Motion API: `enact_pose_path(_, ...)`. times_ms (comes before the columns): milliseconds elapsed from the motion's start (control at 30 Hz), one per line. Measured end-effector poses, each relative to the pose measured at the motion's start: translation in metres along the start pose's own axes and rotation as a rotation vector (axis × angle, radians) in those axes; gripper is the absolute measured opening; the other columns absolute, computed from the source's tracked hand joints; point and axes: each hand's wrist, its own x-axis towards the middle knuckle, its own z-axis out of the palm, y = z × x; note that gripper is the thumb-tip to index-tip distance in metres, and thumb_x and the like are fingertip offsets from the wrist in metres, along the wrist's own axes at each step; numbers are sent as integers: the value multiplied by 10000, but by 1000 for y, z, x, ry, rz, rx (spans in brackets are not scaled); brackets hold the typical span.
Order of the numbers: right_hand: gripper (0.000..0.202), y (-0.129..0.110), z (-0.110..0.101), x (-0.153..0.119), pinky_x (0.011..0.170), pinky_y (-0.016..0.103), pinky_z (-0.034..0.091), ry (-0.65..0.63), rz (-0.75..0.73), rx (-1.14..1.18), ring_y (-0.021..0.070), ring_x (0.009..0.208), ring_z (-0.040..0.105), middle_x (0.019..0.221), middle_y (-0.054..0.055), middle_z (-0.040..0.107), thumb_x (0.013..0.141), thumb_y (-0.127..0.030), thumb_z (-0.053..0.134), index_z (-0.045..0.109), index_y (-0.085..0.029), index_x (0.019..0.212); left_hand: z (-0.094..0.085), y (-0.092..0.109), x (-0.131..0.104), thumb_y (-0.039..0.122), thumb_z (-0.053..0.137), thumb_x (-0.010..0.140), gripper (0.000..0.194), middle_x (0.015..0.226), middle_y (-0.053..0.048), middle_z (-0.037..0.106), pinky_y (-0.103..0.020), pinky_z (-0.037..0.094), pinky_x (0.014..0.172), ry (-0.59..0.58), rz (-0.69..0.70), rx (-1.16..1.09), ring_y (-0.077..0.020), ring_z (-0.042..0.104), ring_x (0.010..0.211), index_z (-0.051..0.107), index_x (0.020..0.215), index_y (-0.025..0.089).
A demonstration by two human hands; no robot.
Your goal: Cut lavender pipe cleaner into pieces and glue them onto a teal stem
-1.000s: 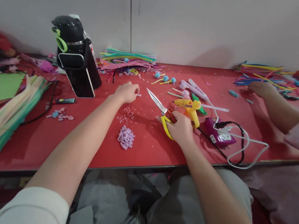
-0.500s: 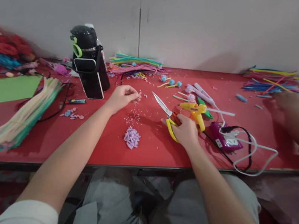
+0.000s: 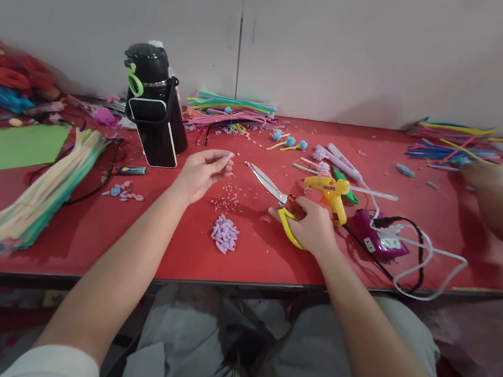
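Between the thumb and fingers of my left hand is a small pale lilac piece, mostly hidden by the fingertips. My right hand grips the scissors by their yellow handles; the silver blades point up and left toward my left hand, nearly closed. Tiny lilac trimmings are scattered on the red table below my left hand. Nearer the front edge lies a heap of short lilac pieces.
A yellow glue gun and a purple power strip with cables lie to the right. At left stand a black bottle and a pipe-cleaner bundle. Another person's hand reaches in at far right.
My left hand has turned slightly, its fingers curling more around the lilac piece. The scissors' blades have swung a little left, closer to it. The view has shifted slightly.
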Motion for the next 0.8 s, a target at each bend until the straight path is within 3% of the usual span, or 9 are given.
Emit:
enact_pose_path(167,592,-3,3,0,538,272,258,7,-20,35,106,549,322,537,-44,400,699,-722,679,379,-223,591,16,-1,-6,103,707,859,80,708,-4,662,-215,510,653,10,-52,-35,-71,604,613,698,788,138)
enact_pose_path(300,598,-9,5,0,533,271,251,-11,-27,71,104,563,296,545,-54,359,694,-730,683,385,-222,595,24,-5,-7,147,707,884,139,690,4,617,-194,466,588,-24,-66,-50,-58,553,574,674,750,135)
enact_pose_path(800,668,-16,2,-1,530,282,220,-6,-32,63,102,541,283,527,-49,336,707,-814,606,306,-230,585,31,-13,-8,166,697,896,166,676,1,593,-193,441,569,-94,-87,-31,-61,528,571,678,732,139)
